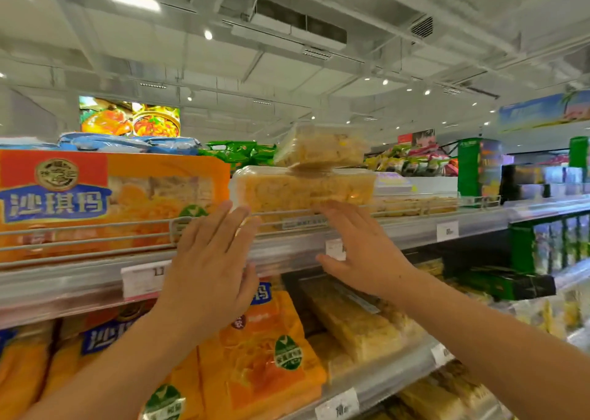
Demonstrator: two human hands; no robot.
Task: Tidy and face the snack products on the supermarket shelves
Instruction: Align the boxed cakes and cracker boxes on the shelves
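Note:
A clear plastic box of yellow snack cake sits on the top shelf behind the wire rail. A smaller clear box lies tilted on top of it. My left hand is raised with fingers straight, fingertips at the box's lower left corner. My right hand has straight spread fingers, fingertips reaching the box's front bottom edge at the rail. Neither hand grips anything. A large orange snack pack stands to the left of the box.
Orange packs and clear cake boxes fill the shelf below. Price tags hang on the shelf edge. Green bags and blue packs lie behind on top. Green boxes stand to the right.

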